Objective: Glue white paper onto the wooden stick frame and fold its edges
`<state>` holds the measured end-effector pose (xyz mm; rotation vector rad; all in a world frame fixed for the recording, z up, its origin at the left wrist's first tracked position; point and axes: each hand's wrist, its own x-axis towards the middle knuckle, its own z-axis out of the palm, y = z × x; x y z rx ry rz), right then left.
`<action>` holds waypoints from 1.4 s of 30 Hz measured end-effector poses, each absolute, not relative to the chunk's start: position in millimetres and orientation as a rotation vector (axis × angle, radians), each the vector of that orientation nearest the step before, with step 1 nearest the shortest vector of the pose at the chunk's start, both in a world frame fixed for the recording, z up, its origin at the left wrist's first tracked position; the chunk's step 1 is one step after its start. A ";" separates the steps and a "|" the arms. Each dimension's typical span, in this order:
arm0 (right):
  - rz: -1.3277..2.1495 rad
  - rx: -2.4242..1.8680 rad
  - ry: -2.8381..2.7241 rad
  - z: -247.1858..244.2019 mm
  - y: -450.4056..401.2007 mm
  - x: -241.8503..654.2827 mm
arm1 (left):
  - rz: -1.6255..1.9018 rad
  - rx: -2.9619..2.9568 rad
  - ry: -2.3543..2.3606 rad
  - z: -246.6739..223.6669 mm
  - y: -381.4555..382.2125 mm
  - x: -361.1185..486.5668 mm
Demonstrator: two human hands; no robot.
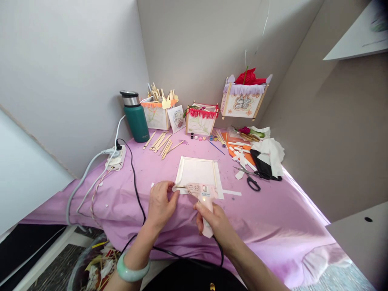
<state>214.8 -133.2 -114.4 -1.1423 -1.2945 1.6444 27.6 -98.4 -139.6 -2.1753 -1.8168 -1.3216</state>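
A pale pink glue gun (206, 202) is in my right hand (214, 218), its nozzle pointing left along the near edge of a white paper panel (197, 171). Thin wooden sticks frame this panel, which lies flat on the purple cloth. My left hand (162, 202), with a green bangle (133, 271) on its wrist, pinches the panel's near left corner between thumb and fingers. A white paper strip (232, 193) sticks out to the right from under the panel.
Behind the panel are loose sticks (166, 148), a green bottle (136, 121) and decorated paper boxes (200, 121). Black-handled scissors (253, 184) and paper scraps (271, 151) lie right. A power strip (117, 157) with cables is left; a scrap bin (101, 266) stands below.
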 end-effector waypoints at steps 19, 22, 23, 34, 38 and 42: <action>1.686 -1.029 -1.098 -126.7 -133.3 228.1 | -0.749 -2.452 -1.705 -119.0 -84.4 19.1; 1.679 -1.041 -1.089 -123.9 -134.1 228.8 | -0.735 -2.481 -1.659 -118.8 -83.9 15.6; 1.674 -1.050 -1.083 -122.2 -134.4 229.2 | -0.745 -2.486 -1.639 -119.4 -84.2 14.3; 1.487 -1.103 -1.154 -110.8 -136.0 236.5 | -0.814 -2.456 -1.502 -127.2 -89.2 8.7; 1.440 -1.136 -1.152 -110.4 -138.1 244.6 | -0.924 -2.425 -1.493 -130.2 -91.9 5.8; 1.373 -1.164 -1.179 -113.5 -140.7 257.6 | -0.928 -2.437 -1.449 -131.4 -96.7 5.3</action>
